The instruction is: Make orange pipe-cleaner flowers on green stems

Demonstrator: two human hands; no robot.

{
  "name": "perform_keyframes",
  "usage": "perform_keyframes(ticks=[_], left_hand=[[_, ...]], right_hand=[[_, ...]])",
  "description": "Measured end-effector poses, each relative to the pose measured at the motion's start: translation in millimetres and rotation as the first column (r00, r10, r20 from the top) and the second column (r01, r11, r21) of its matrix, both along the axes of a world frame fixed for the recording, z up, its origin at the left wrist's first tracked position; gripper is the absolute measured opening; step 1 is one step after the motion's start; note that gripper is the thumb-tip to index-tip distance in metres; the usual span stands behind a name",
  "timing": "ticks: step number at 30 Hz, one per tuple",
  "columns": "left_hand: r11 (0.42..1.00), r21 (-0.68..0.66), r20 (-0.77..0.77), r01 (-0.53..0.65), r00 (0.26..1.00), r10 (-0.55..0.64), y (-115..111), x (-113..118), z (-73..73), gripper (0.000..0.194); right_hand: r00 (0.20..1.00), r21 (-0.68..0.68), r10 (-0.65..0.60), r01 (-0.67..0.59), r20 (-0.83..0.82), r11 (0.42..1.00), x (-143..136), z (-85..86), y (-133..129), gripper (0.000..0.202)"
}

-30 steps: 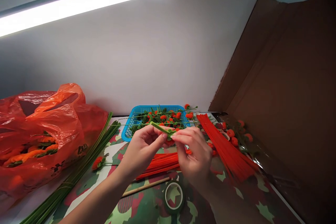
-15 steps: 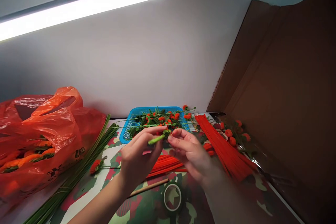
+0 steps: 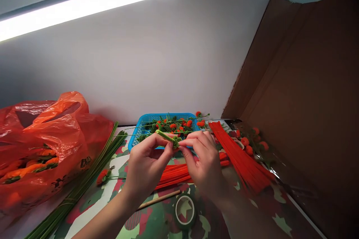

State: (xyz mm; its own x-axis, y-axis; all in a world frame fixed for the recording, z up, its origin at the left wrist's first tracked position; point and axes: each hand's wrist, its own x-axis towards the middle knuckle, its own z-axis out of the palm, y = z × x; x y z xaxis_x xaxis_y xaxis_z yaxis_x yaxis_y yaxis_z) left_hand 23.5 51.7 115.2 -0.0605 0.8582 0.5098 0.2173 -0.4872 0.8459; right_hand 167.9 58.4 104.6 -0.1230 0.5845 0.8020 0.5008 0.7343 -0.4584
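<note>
Item held: one green stemmed piece point(image 3: 168, 138), raised above the table between both hands, in front of the blue basket point(image 3: 168, 114). Its bare stem slants up to our left; its ruffled end points right. The underside is hidden by our fingers.

Hands: our left hand point(image 3: 147, 160) pinches the stem between thumb and forefinger; our right hand point(image 3: 203, 160) has thumb and fingertips drawn narrow on the ruffled end.

Handling, as we judge it: very light; soft and fuzzy at the ruffles, stiffer yet bendable along the stem; hardly slippery; easily crushed or loosened at the ruffles. Best hold: the stem, just behind the ruffles, with light fingertips on the edge.

Surroundings: orange flowers point(image 3: 173, 126) and greenery in the basket; a red-orange strip bundle point(image 3: 174, 175) lying below our hands, a second strip bundle point(image 3: 238, 157) to the right; one wooden stick point(image 3: 159, 199); one tape roll point(image 3: 185, 224); one loose flower point(image 3: 102, 177); green stem bundle point(image 3: 81, 183) beside the orange bag point(image 3: 92, 127); cardboard point(image 3: 303, 63) at far right.

Obstructions: nothing touches the raised piece except our fingers; lowered straight down, it would likely meet the nearer strips.
</note>
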Motion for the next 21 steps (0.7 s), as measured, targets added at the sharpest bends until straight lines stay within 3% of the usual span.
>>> perform_keyframes(ticks=[3,4,5,6,7,9,10,11,12,14,16,18,20,21], left_hand=[[0.941,0.329,-0.209,-0.077,0.966,0.153,0,0,-9.8,0.010],[0.895,0.441,-0.263,-0.069,0.943,0.202,1,-2,-14.0,0.013],[0.845,0.534,-0.303,-0.040,0.924,0.235,3,-4,-18.2,0.018],[0.800,0.600,-0.338,0.009,0.909,0.243,5,-7,-22.2,0.022],[0.765,0.640,-0.374,0.069,0.898,0.231,7,-10,-25.6,0.025],[0.726,0.664,-0.435,0.181,0.883,0.177,11,-15,-29.8,0.026],[0.731,0.654,-0.431,0.195,0.890,0.148,12,-16,-30.3,0.025],[0.765,0.620,-0.402,0.177,0.909,0.115,13,-17,-29.7,0.021],[0.823,0.551,-0.343,0.139,0.937,0.072,14,-16,-27.9,0.017],[0.946,0.316,-0.146,0.076,0.989,-0.030,15,-13,-22.0,0.011],[0.991,0.065,0.059,0.119,0.991,-0.122,15,-10,-14.4,0.012],[0.977,-0.068,0.187,0.203,0.964,-0.187,14,-8,-7.2,0.016],[0.958,-0.128,0.233,0.258,0.946,-0.224,13,-7,-1.8,0.018],[0.950,-0.148,0.244,0.275,0.941,-0.234,12,-6,0.1,0.019]], right_hand=[[0.944,-0.276,0.039,-0.135,-0.327,0.952,-12,-3.9,-7,0.013],[0.893,-0.382,0.042,-0.234,-0.448,0.894,-14,-3.6,-9,0.015],[0.826,-0.481,0.033,-0.360,-0.563,0.799,-15,-2.4,-11,0.016],[0.746,-0.560,0.002,-0.501,-0.666,0.660,-15,-0.5,-12,0.017],[0.664,-0.600,-0.048,-0.640,-0.747,0.480,-14,1.8,-12,0.017],[0.535,-0.556,-0.169,-0.823,-0.828,0.118,-9,6.6,-11,0.018],[0.503,-0.515,-0.209,-0.857,-0.839,0.007,-7,8.6,-10,0.019],[0.487,-0.491,-0.227,-0.870,-0.843,-0.041,-5,10.0,-8,0.020],[0.487,-0.492,-0.227,-0.870,-0.844,-0.035,-3,10.8,-7,0.021],[0.536,-0.547,-0.162,-0.836,-0.829,0.036,-1,11.4,-4,0.022],[0.638,-0.635,-0.029,-0.759,-0.769,0.142,1,12.0,-1,0.022],[0.740,-0.673,0.088,-0.648,-0.667,0.357,5,14.2,1,0.022],[0.815,-0.604,0.129,-0.515,-0.565,0.608,10,17.6,3,0.020],[0.843,-0.555,0.146,-0.461,-0.518,0.692,13,19.3,4,0.017]])
